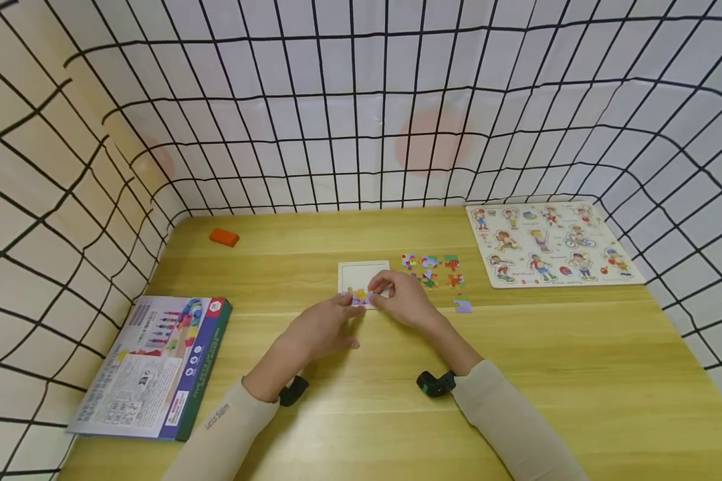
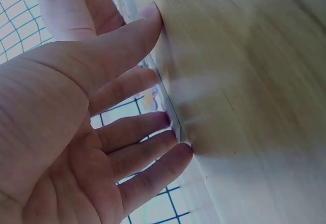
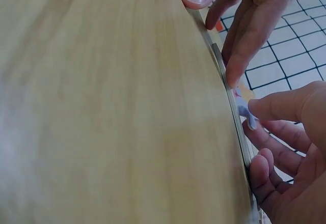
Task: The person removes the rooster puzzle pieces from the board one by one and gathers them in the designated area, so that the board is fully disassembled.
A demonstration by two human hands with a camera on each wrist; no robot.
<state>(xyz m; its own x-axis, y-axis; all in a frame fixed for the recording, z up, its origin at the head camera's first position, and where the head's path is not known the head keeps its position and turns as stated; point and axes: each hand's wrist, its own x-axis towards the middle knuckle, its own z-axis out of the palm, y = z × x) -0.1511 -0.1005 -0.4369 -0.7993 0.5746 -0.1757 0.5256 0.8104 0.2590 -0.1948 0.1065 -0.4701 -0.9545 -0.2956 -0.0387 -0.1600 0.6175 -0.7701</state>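
Note:
A small white puzzle tray [image 1: 361, 270] lies on the table, with joined purple and yellow jigsaw pieces [image 1: 359, 295] along its near side. My right hand [image 1: 404, 300] pinches a purple jigsaw piece [image 3: 247, 115] between thumb and index finger, low over the tray. From the left, my left hand [image 1: 321, 327] touches the tray's near left corner and the pieces there with extended fingers. In the left wrist view its fingertips [image 2: 179, 155] rest along the tray's thin edge. Several loose jigsaw pieces [image 1: 430, 279] lie right of the tray, and a lone purple piece [image 1: 462, 305] sits nearer to me.
A picture board [image 1: 520, 244] with figures of children lies at the back right. On the left is a flat boxed set [image 1: 150, 367], and an orange-red block [image 1: 224, 236] sits at the back left. Black grid netting [image 1: 331, 113] over white walls surrounds the wooden table [image 1: 385, 427].

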